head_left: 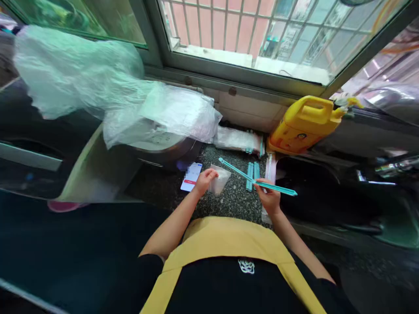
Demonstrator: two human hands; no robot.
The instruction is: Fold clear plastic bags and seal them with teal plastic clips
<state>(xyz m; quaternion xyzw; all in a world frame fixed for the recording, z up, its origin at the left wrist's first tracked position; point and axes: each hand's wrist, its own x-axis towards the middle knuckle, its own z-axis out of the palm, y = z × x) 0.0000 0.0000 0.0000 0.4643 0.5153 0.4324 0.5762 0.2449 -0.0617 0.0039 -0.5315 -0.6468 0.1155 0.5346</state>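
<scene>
My left hand (204, 180) pinches the top edge of a small clear plastic bag (220, 179) that rests on the speckled stone counter (232, 200). My right hand (268, 196) is closed around a long teal sealing clip (258, 178), which slants from upper left to lower right above the counter. Several more teal clips (252, 174) lie side by side on the counter just behind the held one. A white card with a red stripe (190, 176) lies left of the bag.
A yellow jug (304, 124) leans against the wall at the back right. A plastic-covered appliance (160, 126) stands at the back left. A packet of bags (237, 139) lies under the window. A dark sink (314, 192) sits on the right.
</scene>
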